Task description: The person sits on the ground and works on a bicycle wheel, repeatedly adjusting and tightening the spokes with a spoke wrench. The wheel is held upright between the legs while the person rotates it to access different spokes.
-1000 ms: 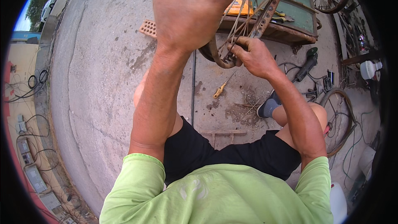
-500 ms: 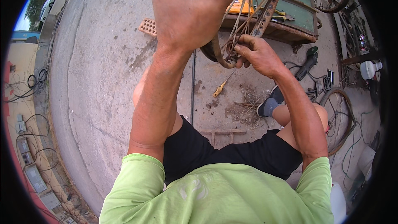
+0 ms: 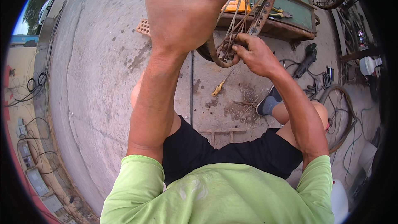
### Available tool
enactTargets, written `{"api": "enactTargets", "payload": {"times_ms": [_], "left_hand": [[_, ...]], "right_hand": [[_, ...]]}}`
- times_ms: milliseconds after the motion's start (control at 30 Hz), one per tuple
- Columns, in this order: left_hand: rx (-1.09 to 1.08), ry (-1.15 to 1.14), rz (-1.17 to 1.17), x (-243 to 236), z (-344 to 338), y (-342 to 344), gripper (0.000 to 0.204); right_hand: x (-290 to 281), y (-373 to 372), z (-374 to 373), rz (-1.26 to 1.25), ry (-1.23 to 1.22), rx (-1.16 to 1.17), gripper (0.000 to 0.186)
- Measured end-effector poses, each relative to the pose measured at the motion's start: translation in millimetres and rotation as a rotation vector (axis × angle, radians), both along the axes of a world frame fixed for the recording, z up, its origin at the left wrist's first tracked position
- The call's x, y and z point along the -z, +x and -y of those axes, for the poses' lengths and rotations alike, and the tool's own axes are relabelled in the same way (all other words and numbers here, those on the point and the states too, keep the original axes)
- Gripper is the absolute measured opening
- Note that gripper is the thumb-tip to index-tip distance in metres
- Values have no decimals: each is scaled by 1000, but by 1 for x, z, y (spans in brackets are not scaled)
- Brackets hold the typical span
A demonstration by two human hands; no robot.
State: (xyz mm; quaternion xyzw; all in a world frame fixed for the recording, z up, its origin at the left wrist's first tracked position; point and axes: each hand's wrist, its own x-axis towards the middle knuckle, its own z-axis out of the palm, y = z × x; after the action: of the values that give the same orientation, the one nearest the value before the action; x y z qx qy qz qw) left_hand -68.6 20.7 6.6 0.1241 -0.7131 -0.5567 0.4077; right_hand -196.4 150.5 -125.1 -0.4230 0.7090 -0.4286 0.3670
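A worn bicycle wheel rim (image 3: pixel 212 52) with rusty spokes (image 3: pixel 247 10) hangs in front of me at the top, partly cut off by the upper edge. My left hand (image 3: pixel 182 18) is closed around the rim's upper left side, its fingertips out of sight. Low on the same wheel, my right hand (image 3: pixel 255 54) pinches where the spokes meet the rim, with thumb and forefinger bent. Whether a spoke end or a small part lies between those fingertips is hidden. A perforated metal upright (image 3: pixel 264 11) stands just behind the spokes.
Beyond the wheel sits a green metal chest (image 3: pixel 296 12) carrying an orange box (image 3: pixel 238 4) and pliers (image 3: pixel 282 14). A yellow-handled screwdriver (image 3: pixel 218 88), a brick (image 3: pixel 143 27) and an angle grinder (image 3: pixel 306 61) lie on the concrete. Another wheel rim (image 3: pixel 352 116) rests at right.
My left hand has shifted slightly left, and the wheel's lower part has moved a little left with it. My right hand stays at the rim, its fingers slightly moved.
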Motion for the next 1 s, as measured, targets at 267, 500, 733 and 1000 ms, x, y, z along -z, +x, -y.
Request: {"api": "enactTargets", "payload": {"times_ms": [267,500,733,1000], "left_hand": [[27,-18,-82,7,2,-2,40],[16,6,-76,3,-5,1,38],[-51,-56,-16,2,-14,-1,33],[-39,44,-37,3,-21,1,30]], "right_hand": [[-6,-3,-2,39,58,-5,28],[-8,12,2,-268,-8,153,32],[-9,16,14,-498,127,239,39],[0,16,16,-491,181,237,42]]}}
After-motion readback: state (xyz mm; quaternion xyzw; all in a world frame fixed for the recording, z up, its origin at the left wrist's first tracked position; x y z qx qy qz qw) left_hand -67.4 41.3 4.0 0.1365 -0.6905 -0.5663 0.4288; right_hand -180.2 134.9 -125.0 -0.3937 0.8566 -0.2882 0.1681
